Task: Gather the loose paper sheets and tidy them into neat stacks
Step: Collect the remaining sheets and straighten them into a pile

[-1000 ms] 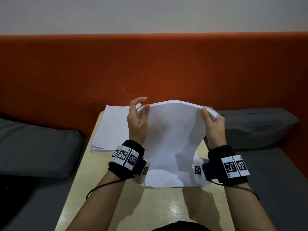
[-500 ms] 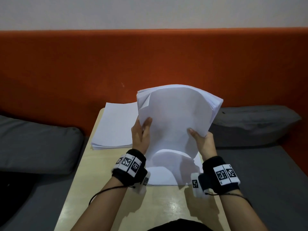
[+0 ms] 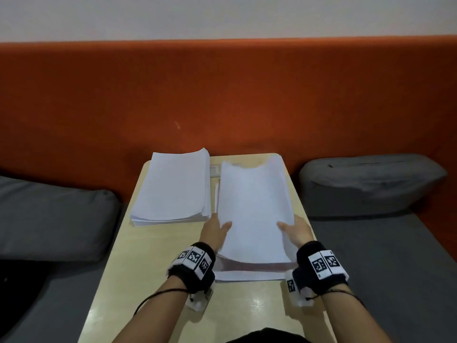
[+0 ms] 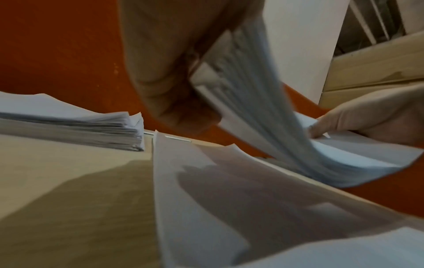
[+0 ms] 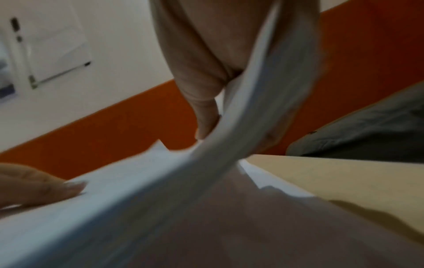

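Both hands' fingers grip a paper bundle, seemingly above loose sheets on the table

Table in front of backrest, cushions left and right. Stack on table's far left. Right of it, sheaf held above sheets on table. Left hand at sheaf's left edge, right hand at right edge.

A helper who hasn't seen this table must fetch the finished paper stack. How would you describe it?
Find the small wooden table against the orange backrest. The finished stack lies flat on its far left corner, untouched. The bundle beside it is gripped by both hands, its near end lifted.
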`<state>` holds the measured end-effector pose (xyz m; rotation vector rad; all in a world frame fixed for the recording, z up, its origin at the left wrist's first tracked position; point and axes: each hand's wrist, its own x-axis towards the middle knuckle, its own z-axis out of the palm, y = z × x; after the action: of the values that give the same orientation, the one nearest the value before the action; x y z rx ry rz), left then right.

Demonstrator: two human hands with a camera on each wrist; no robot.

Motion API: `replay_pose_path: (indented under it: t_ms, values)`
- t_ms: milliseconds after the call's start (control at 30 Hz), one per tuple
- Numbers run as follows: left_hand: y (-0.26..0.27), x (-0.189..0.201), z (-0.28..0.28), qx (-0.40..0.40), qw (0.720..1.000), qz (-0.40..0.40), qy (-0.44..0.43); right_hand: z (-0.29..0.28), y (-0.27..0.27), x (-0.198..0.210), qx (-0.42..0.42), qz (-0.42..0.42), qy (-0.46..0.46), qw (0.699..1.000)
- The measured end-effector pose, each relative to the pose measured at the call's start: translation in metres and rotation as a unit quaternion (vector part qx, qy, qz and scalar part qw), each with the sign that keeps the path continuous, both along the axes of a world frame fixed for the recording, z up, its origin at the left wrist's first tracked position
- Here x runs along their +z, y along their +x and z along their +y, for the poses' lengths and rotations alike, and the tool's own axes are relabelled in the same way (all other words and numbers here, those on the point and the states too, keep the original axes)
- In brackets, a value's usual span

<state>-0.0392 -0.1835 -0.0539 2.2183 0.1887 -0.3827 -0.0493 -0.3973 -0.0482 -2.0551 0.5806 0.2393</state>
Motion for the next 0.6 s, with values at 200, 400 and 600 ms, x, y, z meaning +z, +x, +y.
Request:
replay_pose_path:
  t_ms: [200,400,600]
  values:
    - [-0.002,-0.018,0.003,-0.063,0.965,0.062,0.246,0.012,-0.003,-0.009,0.024,0.123,-0.182,0.975]
    - [-0.001,-0.019,0.006,-0.053,0.983,0.061,0.164,0.019,-0.005,-0.008,0.043,0.114,-0.233,0.965]
    - [-0.003,-0.017,0.003,-0.015,0.995,0.05,0.088,0.025,-0.01,-0.008,0.049,0.092,-0.24,0.965]
